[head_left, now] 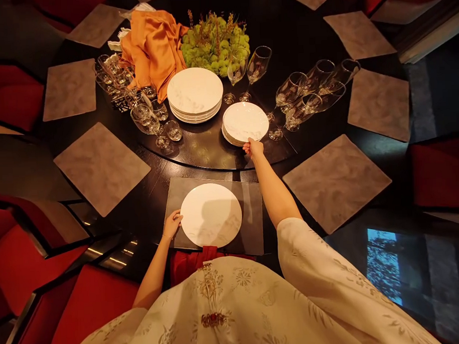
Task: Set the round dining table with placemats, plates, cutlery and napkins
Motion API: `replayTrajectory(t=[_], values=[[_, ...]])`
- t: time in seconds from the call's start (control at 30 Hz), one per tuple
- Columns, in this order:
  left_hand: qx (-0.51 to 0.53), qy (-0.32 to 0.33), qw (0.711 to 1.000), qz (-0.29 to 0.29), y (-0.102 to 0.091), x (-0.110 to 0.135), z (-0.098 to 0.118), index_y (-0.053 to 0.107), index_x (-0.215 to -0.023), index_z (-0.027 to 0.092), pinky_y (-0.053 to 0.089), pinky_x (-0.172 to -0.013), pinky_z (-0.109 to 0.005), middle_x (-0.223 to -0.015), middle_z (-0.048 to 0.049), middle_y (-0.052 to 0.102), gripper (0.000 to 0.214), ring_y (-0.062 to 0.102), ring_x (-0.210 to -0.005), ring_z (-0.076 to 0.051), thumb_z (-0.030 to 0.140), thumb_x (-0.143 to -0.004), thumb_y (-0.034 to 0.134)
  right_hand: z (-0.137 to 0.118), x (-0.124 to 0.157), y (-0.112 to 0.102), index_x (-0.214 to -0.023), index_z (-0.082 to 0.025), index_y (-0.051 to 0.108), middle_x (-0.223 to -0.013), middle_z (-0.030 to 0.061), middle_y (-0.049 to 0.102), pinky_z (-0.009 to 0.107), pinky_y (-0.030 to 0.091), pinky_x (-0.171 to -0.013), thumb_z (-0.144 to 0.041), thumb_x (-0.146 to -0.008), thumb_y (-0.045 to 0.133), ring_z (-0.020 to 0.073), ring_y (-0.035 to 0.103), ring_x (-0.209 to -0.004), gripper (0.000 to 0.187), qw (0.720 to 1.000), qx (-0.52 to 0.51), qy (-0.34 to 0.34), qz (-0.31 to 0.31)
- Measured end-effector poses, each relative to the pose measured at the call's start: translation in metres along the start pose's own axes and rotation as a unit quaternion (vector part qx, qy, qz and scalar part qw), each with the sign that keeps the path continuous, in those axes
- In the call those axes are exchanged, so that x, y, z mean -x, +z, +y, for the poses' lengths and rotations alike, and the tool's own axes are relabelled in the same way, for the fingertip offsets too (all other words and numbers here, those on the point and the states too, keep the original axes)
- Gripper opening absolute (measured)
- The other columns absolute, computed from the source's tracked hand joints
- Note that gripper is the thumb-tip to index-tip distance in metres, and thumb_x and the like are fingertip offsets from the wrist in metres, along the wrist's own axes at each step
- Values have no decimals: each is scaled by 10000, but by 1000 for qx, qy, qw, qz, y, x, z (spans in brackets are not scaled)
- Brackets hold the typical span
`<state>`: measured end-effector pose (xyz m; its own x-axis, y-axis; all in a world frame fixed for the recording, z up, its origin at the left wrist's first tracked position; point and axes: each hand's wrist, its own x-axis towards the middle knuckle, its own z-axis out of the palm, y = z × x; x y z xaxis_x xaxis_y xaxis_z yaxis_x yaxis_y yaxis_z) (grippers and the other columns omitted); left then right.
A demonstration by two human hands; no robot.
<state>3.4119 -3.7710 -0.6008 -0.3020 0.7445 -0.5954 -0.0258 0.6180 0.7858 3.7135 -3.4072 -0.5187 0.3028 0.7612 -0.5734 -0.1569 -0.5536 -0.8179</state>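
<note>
A large white plate (211, 215) lies on the grey placemat (253, 216) nearest me. My left hand (172, 223) rests on its left rim, fingers curled against the edge. My right hand (253, 147) reaches forward to a stack of smaller white plates (245, 122) on the dark turntable (210, 152). Its fingers close on the near rim of the top plate. A taller stack of large plates (195, 94) stands further back.
Grey placemats (101, 166) (335, 181) ring the dark round table. On the turntable are wine glasses (305, 91), small tumblers (148, 117), orange napkins (153, 46) and a green flower arrangement (215, 42). Red chairs (79, 307) surround the table.
</note>
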Motion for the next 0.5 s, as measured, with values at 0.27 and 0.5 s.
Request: replayTrajectory(t=[0.27,0.5], values=[[-28,117,992,40,28,7,46,587,-1072,159,470,-815,-332,-961,-105,619,383,595,-818,-175,399,-784,510,91,116,-49,-674,-149,534,-619,-5,604,215,547,-633,-202,-706,617,96,602,-607,104,990,-127,-60,-28],[46,17,987,-153,72,18,39,547,-812,138,517,-678,-276,-718,-35,588,344,617,-672,-138,471,-735,576,239,244,-86,-630,-171,549,-606,-21,609,239,534,-668,-284,-634,648,94,581,-570,151,993,-59,53,-85]])
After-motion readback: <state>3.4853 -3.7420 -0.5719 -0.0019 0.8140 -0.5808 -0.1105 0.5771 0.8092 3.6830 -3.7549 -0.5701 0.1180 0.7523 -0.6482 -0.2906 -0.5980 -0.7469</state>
